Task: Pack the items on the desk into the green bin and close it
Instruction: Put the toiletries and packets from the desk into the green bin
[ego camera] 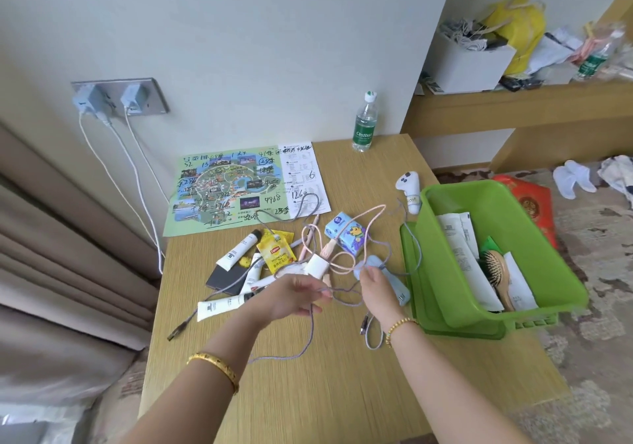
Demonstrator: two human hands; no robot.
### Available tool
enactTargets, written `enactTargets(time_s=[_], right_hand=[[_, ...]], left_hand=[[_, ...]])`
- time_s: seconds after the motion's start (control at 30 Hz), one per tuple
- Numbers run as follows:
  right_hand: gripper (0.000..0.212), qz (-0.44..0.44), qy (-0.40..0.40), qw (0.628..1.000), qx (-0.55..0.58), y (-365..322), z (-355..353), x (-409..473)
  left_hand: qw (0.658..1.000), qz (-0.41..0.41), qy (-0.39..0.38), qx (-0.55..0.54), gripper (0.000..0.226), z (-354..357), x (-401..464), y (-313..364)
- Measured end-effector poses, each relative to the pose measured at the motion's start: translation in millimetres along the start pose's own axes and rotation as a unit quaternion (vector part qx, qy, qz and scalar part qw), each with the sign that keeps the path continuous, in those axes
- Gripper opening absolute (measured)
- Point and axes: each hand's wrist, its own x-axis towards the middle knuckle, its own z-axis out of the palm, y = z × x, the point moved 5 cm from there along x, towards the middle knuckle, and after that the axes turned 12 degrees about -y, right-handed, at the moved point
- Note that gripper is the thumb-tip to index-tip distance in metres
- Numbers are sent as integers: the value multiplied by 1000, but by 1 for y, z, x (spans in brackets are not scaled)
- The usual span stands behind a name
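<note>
Both of my hands reach over the wooden desk (308, 392): my left hand (298, 298) pinches a purple-grey cable (310, 327) between thumb and fingers, and my right hand (375, 289) pinches the same cable a little farther along. Just beyond them lies a tangle of pink cable (346, 238), a white charger (317, 265), tubes, a yellow tea sachet (275, 255) and a blue tissue pack (344, 233). To the right, the green bin (555, 272) stands open at the desk's edge, its lid (411, 272) underneath, holding a wooden hairbrush (498, 272).
</note>
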Motion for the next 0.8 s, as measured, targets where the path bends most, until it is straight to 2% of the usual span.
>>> enactTargets(time_s=[0.1, 0.17, 0.23, 0.33, 0.4, 0.47, 0.53, 0.6, 0.7, 0.8], right_hand=[[51, 39, -17, 994, 97, 1, -3, 7], [66, 39, 18, 990, 137, 1, -7, 10], [78, 35, 64, 972, 224, 0, -13, 12], [78, 24, 81, 954, 287, -6, -20, 14], [67, 16, 66, 972, 226, -10, -23, 13], [50, 0, 58, 992, 115, -14, -26, 12], [39, -22, 52, 998, 21, -17, -28, 13], [36, -37, 41, 997, -57, -19, -27, 13], [32, -54, 35, 985, -157, -20, -22, 13], [28, -74, 32, 986, -147, -22, -13, 13]], left_hand=[[999, 0, -39, 20, 20, 2, -4, -3], [999, 16, -44, 0, 17, 1, -6, 2], [998, 34, -35, -35, 15, -2, -7, 11], [999, 31, -37, -19, 13, -5, -7, 17], [1000, 11, -8, 11, 24, -9, -4, 13], [996, -24, 84, 7, 28, -18, -4, 5], [978, -53, 192, -65, 23, -28, -9, -7], [953, -51, 255, -155, 22, -35, -18, -16], [955, -70, 241, -160, 23, -41, -29, -23], [968, -109, 205, -90, 28, -42, -39, -30]])
